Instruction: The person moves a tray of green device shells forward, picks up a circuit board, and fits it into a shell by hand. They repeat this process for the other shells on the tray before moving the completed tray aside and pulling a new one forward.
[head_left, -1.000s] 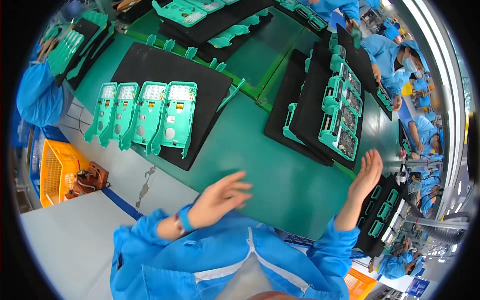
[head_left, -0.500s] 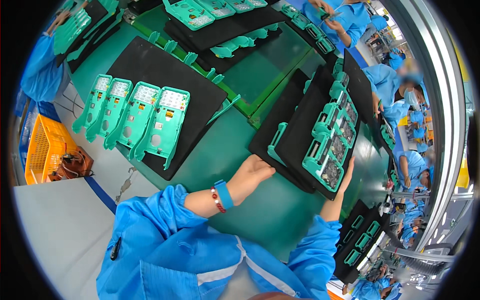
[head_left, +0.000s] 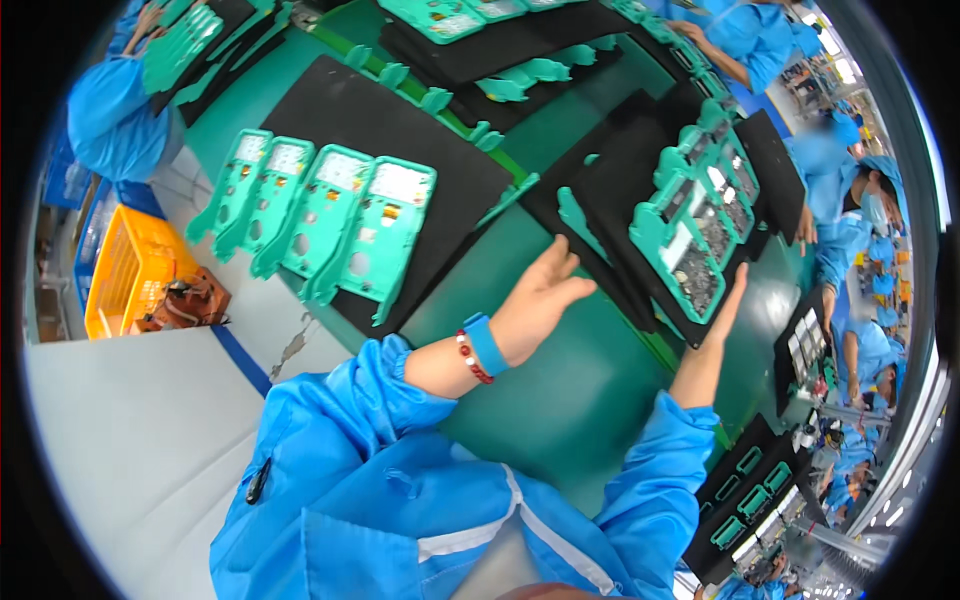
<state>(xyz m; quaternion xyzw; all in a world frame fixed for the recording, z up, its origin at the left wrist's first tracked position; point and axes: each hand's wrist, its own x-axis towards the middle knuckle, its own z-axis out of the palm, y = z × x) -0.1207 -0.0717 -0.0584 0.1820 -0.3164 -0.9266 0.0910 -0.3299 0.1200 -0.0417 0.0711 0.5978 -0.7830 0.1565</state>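
Observation:
My left hand (head_left: pixel 535 302) is open, thumb apart from the fingers, nothing in it. Its fingertips are just beside the left edge of a stack of black boards. My right hand (head_left: pixel 728 312) lies along the near right edge of the top black board (head_left: pixel 625 208), fingers stretched, and supports it; its thumb is hidden. On that board sits a row of green plastic housings (head_left: pixel 690 240) with dark circuit boards inside. Below it, a green housing (head_left: pixel 580 222) shows at the side of a lower board. To the left, several long green housings (head_left: pixel 375 240) lie on another black board (head_left: pixel 455 205).
A green table (head_left: pixel 520 400) spreads between the boards. An orange crate (head_left: pixel 135 260) and a brown object (head_left: pixel 185 300) stand at the left by a white surface (head_left: pixel 130 420). More loaded boards (head_left: pixel 745 490) lie at the lower right. Several co-workers in blue smocks sit around.
My left hand has spread from closed fingers to an open hand and moved up along the boards' edge. My right hand stays at the top board's edge. The whole view has shifted.

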